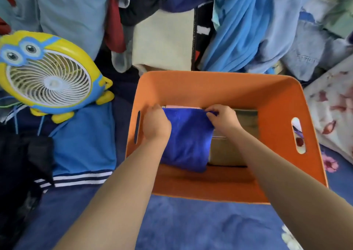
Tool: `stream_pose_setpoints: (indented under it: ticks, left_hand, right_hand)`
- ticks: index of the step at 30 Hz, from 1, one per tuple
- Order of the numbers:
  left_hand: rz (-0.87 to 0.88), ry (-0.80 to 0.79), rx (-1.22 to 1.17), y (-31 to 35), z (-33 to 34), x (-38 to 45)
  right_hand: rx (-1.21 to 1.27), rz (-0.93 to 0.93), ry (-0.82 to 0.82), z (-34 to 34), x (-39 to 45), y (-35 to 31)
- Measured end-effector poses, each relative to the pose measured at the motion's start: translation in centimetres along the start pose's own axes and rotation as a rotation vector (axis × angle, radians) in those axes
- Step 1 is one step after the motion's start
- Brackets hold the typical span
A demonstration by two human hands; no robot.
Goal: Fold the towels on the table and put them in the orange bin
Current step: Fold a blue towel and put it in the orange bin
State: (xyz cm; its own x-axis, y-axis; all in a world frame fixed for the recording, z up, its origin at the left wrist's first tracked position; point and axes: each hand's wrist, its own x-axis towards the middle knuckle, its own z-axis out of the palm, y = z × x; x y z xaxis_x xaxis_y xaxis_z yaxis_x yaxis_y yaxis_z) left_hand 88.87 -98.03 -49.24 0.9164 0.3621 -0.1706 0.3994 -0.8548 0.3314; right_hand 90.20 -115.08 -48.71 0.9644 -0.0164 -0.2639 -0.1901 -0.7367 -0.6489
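An orange bin (215, 83) with slot handles stands on the blue cloth before me. Inside it lies a folded blue towel (188, 141), on the left half of the bin's floor. My left hand (155, 122) grips the towel's far left corner. My right hand (222, 119) pinches its far right corner. A strip of pink cloth (180, 106) shows behind the blue towel. A folded grey-brown towel (229, 150) lies beside it on the right, partly hidden by my right arm.
A yellow and blue cartoon fan (49, 74) stands at the left on a blue shirt (84, 141). Black cloth (21, 160) lies at far left. Piled clothes (248, 30) crowd the back. A floral pillow (330, 112) lies at right.
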Motion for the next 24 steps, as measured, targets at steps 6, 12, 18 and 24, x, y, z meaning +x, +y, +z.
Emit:
stream_pose_setpoints:
  ticks: [6,12,18,24]
  left_hand:
    - [0.085,0.097,0.103,0.4,3.5,3.4]
    - [0.200,0.121,0.211,0.6,4.7,4.7]
    - [0.492,0.301,0.199,-0.5,6.0,2.4]
    - [0.584,-0.070,0.333,-2.2,9.0,2.0]
  right_hand:
    - [0.034,0.008,0.099,2.8,4.7,1.2]
    - [0.050,-0.029,0.223,4.3,4.7,2.2]
    - [-0.466,-0.453,0.287,4.9,2.0,2.4]
    - [-0.566,-0.261,-0.183,8.5,1.4,4.7]
